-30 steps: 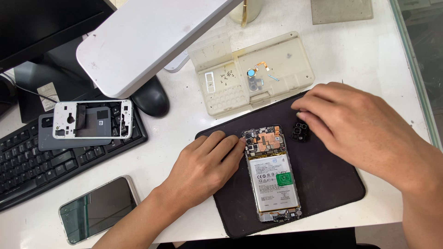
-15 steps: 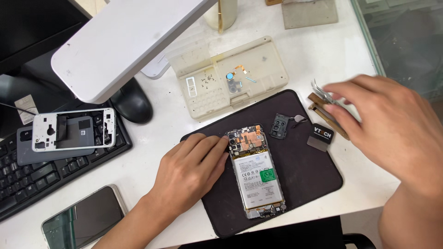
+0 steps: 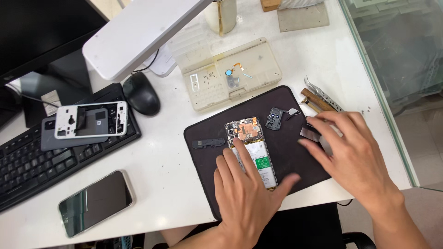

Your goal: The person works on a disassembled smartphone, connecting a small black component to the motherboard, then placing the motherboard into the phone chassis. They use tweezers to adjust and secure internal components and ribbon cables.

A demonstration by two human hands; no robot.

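At lower centre of the frame we press our left hand [image 3: 244,193] flat and open on the opened smartphone with exposed green-labelled battery and copper board [image 3: 251,150], lying on the black rubber mat [image 3: 207,138]. Its long axis runs near-vertical, board end toward the top. The white inner frame [image 3: 90,120] at left and the black camera module [image 3: 274,118] are already off; board and battery remain. Our right hand [image 3: 355,152] spreads open, grasping nothing, over small dark parts [image 3: 310,133] at right.

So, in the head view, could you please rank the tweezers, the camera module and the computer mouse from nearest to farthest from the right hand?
1. Tweezers, just above the right hand.
2. Camera module, on the mat, to its left.
3. Computer mouse, far left, beside the keyboard.
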